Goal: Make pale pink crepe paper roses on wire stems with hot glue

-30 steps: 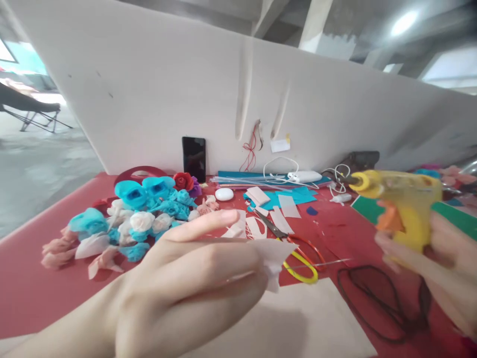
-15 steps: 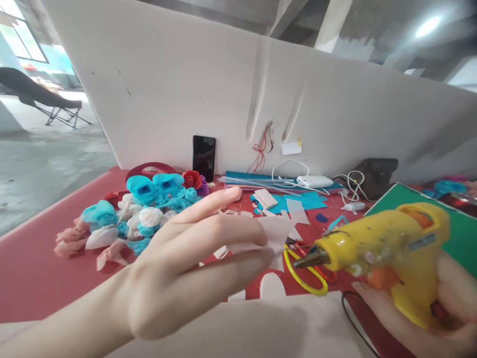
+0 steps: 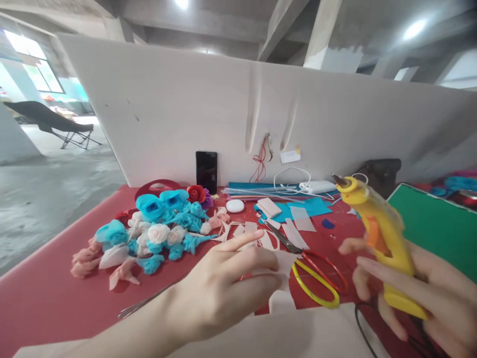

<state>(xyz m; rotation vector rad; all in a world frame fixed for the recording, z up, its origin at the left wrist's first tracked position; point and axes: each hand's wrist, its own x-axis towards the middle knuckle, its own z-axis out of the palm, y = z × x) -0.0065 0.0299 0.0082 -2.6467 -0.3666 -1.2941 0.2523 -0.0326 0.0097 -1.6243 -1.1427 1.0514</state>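
Note:
My left hand [image 3: 227,288] reaches in from the lower left, thumb and fingers closed on a thin pale paper piece [image 3: 287,261]; its index finger points outward. On the right, my right hand [image 3: 443,298] holds a yellow hot glue gun [image 3: 387,233] by the grip, nozzle tilted up and to the left, some fingers spread off the orange trigger. Scissors [image 3: 316,294] with one yellow and one red handle loop lie between my hands. A pale rounded paper petal [image 3: 281,301] sits below my left fingertips.
Blue, white and pink paper flowers [image 3: 158,233] are heaped at left. A phone [image 3: 206,171] leans on the white panel [image 3: 179,109]. Behind my hands lie paper scraps [image 3: 302,219], a white case [image 3: 234,206] and cables. A green board [image 3: 436,228] is at right, thin wires [image 3: 149,301] at left.
The glue gun has swung from pointing at the left hand's paper to nozzle up, farther right. The left hand has dropped slightly, still pinching the paper. The view has tilted up a little.

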